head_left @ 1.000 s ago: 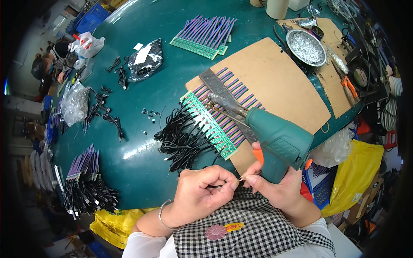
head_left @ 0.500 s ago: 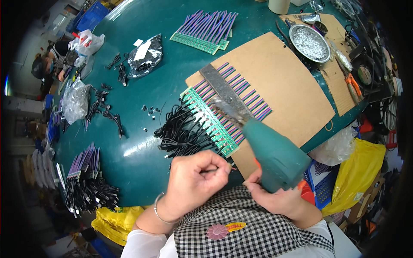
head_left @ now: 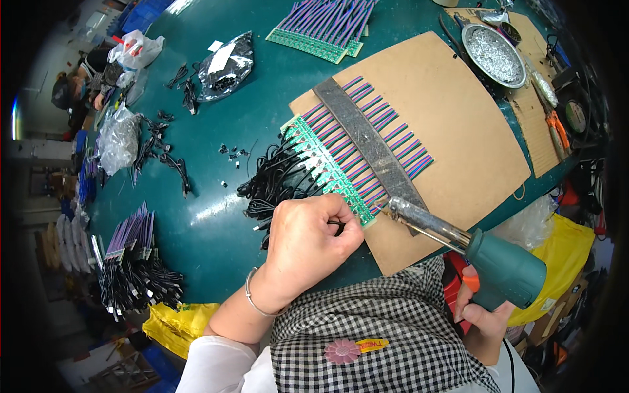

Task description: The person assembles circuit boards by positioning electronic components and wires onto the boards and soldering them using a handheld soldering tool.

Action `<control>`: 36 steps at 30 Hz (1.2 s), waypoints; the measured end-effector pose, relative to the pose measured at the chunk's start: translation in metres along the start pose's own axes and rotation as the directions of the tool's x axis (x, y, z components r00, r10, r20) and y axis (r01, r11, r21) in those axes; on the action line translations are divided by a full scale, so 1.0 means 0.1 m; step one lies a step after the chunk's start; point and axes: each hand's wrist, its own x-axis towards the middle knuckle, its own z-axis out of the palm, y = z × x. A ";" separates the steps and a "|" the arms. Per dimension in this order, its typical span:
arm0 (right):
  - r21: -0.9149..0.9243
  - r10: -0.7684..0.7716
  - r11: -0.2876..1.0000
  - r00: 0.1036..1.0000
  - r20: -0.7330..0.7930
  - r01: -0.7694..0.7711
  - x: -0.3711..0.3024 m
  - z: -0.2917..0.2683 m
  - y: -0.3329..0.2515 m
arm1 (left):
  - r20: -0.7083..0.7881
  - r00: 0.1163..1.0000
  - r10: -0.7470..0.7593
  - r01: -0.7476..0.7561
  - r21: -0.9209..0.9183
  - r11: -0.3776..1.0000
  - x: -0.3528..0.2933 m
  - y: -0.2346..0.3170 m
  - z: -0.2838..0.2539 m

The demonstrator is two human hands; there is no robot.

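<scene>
My right hand (head_left: 485, 318) grips the handle of a green soldering gun (head_left: 508, 268) with an orange trigger. Its metal tip is at the near end of a strip of green circuit boards (head_left: 324, 167). Beside that end, my left hand (head_left: 311, 232) is closed, pinching a black cable. More black cables (head_left: 272, 180) bunch along the strip's left side. Striped purple, black and green wires (head_left: 386, 121) stretch from the strip's other side, under a flat dark metal bar (head_left: 367, 141). All this rests partly on a brown board (head_left: 468, 124).
Farther back lie finished-looking boards with purple wires (head_left: 321, 29) and a black bag (head_left: 226, 65). A metal bowl of silvery bits (head_left: 493, 56) and orange-handled pliers (head_left: 557, 131) are at right. Bundled wired boards (head_left: 137, 255) sit at left, below a clear plastic bag (head_left: 118, 141).
The soldering gun has swung right and nearer to me, its tip leaving the middle of the strip for the near end. My left hand has moved slightly up and right.
</scene>
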 end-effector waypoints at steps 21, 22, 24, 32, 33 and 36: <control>-0.164 0.052 0.986 0.997 0.059 -0.042 0.01 -0.07 0.04 | 0.047 0.998 -0.051 0.052 -0.019 0.998 0.03 0.01 -0.01; -0.148 0.072 0.986 0.997 -0.015 -0.074 0.00 -0.05 0.03 | 0.055 0.997 -0.062 0.063 -0.023 0.998 0.03 0.01 0.00; -0.131 0.002 0.991 1.000 0.000 -0.002 0.02 -0.07 0.07 | 0.062 0.995 -0.073 0.075 -0.027 0.997 0.03 0.01 0.00; 0.162 0.133 0.981 0.978 -0.161 -0.107 0.05 0.03 -0.12 | 0.038 0.998 -0.049 0.049 -0.001 0.999 0.04 0.03 -0.01; 0.123 0.064 0.991 0.990 -0.124 -0.049 0.06 0.03 -0.08 | 0.038 0.998 -0.047 0.047 -0.002 0.999 0.03 0.02 -0.01; 0.084 -0.004 0.996 0.994 -0.111 0.013 0.04 0.04 -0.04 | 0.034 0.997 -0.070 0.071 -0.016 0.997 0.02 0.02 -0.01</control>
